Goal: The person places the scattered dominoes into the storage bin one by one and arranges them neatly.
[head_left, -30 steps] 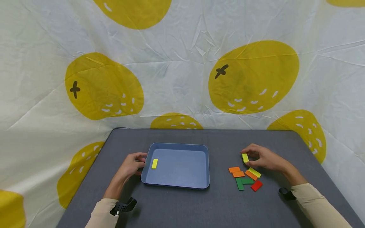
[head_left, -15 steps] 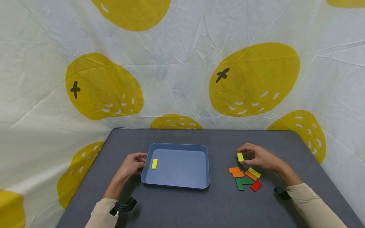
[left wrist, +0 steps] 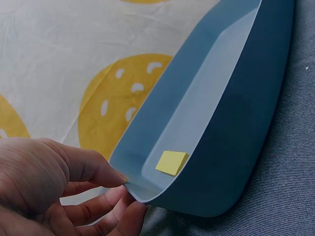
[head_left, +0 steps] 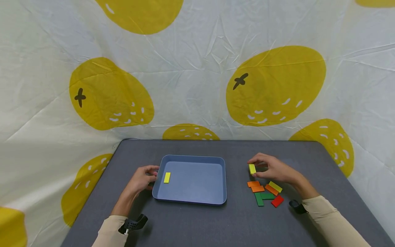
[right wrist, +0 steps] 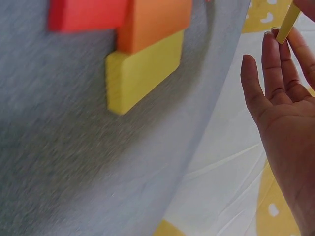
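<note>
My right hand (head_left: 276, 170) pinches a yellow rectangular block (head_left: 252, 169) between thumb and fingertips, above the table just beyond a loose cluster of blocks. In the right wrist view the same held block (right wrist: 288, 23) shows at the fingertips, partly cut off by the frame edge. My left hand (head_left: 142, 179) holds the left side of a blue-grey tray (head_left: 189, 202). Up close in the left wrist view, the thumb lies at the rim of the tray (left wrist: 231, 132) and the fingers curl beneath it. One yellow block (left wrist: 172, 162) lies flat inside, near the tray's left end.
Below my right hand lie several flat blocks: orange (head_left: 258, 189), green (head_left: 259, 199), red (head_left: 277, 201) and another yellow block (head_left: 275, 187), some touching or overlapping. The dark grey table (head_left: 197, 226) ends at a white curtain (head_left: 191, 92) with yellow fruit prints.
My right hand has moved left with the yellow block, from above the cluster's right side to beyond its left side. The left hand and tray stay in place.
</note>
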Motion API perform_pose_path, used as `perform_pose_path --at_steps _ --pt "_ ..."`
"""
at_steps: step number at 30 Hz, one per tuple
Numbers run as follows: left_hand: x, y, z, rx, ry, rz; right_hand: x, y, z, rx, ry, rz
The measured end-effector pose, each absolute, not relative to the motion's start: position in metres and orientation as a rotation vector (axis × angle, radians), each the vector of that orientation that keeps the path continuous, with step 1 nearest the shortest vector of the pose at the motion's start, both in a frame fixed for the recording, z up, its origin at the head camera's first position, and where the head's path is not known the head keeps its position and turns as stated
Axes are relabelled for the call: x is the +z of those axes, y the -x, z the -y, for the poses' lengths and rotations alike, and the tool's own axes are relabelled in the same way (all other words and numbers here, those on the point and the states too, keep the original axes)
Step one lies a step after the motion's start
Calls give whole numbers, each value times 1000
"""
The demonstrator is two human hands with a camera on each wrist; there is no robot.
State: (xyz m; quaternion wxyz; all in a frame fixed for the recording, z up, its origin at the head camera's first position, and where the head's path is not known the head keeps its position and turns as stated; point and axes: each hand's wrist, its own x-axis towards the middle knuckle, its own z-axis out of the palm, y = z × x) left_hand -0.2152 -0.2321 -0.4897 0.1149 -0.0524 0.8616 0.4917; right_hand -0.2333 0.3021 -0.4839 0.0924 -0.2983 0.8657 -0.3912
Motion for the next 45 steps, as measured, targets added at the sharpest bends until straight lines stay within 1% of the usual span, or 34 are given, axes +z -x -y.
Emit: perform_pose_path --at_steps 23,45 --pt "-492 216 232 1455 141 -2525 -473 238 -264 -1222 906 -2536" --pt "-488 215 233 1450 153 -2513 -451 254 -220 -1213 976 -2442"
